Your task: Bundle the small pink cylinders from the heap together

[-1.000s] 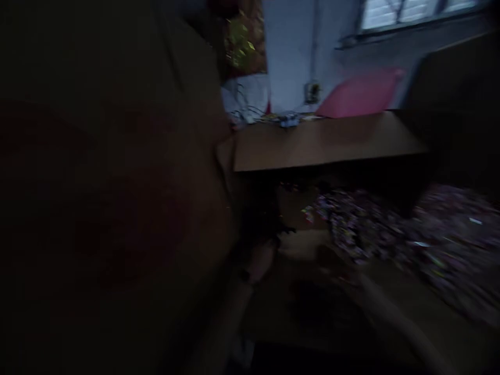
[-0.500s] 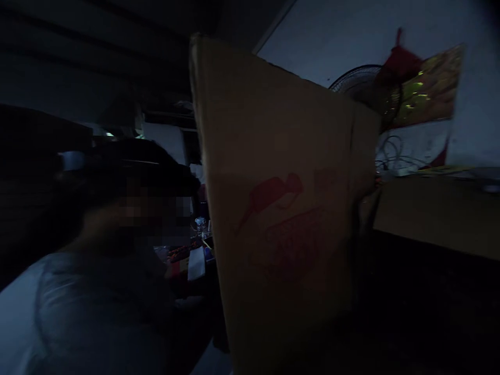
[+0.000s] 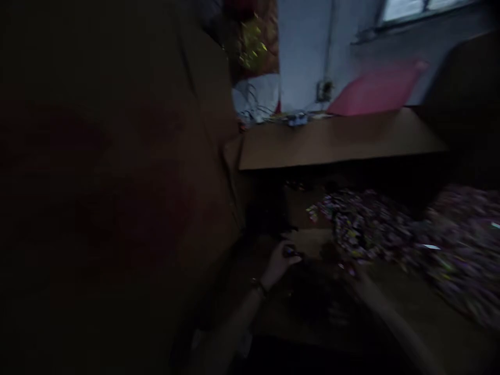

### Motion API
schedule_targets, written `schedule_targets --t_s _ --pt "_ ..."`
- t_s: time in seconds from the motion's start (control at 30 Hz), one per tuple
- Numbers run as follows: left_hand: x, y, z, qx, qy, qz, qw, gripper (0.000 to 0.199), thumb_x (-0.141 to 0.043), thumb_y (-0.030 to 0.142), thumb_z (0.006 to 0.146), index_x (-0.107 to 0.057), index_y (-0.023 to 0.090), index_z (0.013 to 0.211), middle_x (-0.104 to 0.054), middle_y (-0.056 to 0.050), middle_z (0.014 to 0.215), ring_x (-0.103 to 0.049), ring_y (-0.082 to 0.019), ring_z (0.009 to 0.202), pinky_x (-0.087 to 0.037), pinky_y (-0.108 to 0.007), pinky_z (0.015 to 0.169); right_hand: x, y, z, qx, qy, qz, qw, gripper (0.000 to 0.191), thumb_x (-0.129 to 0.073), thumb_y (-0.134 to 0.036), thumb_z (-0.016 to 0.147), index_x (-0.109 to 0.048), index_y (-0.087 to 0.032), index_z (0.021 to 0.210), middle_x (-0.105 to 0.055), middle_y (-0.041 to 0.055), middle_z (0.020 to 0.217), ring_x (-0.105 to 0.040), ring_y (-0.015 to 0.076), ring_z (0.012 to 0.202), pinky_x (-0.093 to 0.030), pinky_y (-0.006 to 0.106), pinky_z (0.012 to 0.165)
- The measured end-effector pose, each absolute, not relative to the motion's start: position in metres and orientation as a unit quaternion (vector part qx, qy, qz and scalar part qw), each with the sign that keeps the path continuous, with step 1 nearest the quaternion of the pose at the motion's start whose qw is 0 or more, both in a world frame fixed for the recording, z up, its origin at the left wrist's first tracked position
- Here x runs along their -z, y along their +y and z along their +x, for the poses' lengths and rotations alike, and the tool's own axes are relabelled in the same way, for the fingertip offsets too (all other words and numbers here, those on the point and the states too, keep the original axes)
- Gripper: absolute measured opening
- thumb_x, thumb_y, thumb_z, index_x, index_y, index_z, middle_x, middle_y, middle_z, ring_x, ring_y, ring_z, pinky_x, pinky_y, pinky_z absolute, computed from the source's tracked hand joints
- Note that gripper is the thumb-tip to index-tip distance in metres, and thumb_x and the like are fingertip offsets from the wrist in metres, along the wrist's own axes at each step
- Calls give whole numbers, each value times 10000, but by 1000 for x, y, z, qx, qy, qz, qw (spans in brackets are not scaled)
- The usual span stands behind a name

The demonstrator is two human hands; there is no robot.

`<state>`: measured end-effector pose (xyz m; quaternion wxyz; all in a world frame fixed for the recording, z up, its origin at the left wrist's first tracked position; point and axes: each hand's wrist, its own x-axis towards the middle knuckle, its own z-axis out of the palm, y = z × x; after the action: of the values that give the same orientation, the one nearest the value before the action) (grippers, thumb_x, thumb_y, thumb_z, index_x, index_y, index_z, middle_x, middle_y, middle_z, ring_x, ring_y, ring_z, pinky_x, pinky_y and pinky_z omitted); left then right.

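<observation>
In the dim, blurred head view my left hand (image 3: pixel 278 264), with a dark band (image 3: pixel 259 286) at the wrist, has its fingers closed round a small dark shiny item (image 3: pixel 291 252) whose kind I cannot make out. To the right, my right hand (image 3: pixel 359 281) is smeared by motion beside a small reddish glinting thing (image 3: pixel 347 267); whether it holds that is unclear. Beyond and right of the hands lies a large heap of small shiny multicoloured pieces (image 3: pixel 367 224). Dark, unclear material (image 3: pixel 312 294) lies between my forearms.
A tall cardboard panel (image 3: pixel 148 172) blocks the left side. Behind the heap runs a cardboard flap (image 3: pixel 336 140), with a pink sheet (image 3: pixel 378 88) above it. Cables (image 3: pixel 253 101) hang near the wall, and a window (image 3: pixel 406 9) shows at upper right.
The view has swung right and down. The person on the left and the fan have left the picture; both my hands and the shiny heap have come into view.
</observation>
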<state>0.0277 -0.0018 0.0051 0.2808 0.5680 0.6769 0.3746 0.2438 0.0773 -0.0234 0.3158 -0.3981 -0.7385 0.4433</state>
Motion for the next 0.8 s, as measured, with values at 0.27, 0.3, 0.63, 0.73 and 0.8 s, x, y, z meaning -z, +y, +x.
schedule_targets --t_s 0.27,0.3,0.63,0.73,0.8 --pt "-8 -6 24 -184 590 773 145 362 -468 55 767 -591 229 1059 -569 -71 1145 -564 -188 1014 -471 -291 892 39 87 254 -589 -659 -375 281 420 -587 -546 755 -611 -167 934 -602 14 759 -523 149 654 -412 262 605" --pt "-10 -6 29 -169 588 781 126 339 -469 51 764 -591 219 1033 -555 -75 1163 -555 -193 1020 -467 -295 893 38 88 252 -595 -654 -376 277 430 -584 -545 762 -602 -169 968 -589 1 736 -497 132 610 -392 250 568" --pt "5 7 69 -105 604 788 61 167 -430 173 919 -594 186 942 -611 -48 974 -538 -199 960 -442 -325 857 21 94 262 -608 -660 -349 269 343 -681 -478 685 -630 -160 805 -625 15 758 -556 156 719 -429 275 718" --pt "6 7 70 -110 616 777 72 160 -440 197 923 -599 191 921 -609 -42 983 -535 -195 956 -440 -322 847 26 93 262 -615 -655 -354 258 364 -672 -499 697 -643 -156 816 -637 14 758 -564 160 717 -437 281 717" --pt "7 6 70 -109 618 775 77 162 -440 198 921 -602 193 920 -606 -44 994 -531 -197 963 -437 -328 853 30 91 260 -620 -652 -356 253 395 -665 -522 699 -649 -149 828 -649 18 770 -573 169 728 -449 292 720"
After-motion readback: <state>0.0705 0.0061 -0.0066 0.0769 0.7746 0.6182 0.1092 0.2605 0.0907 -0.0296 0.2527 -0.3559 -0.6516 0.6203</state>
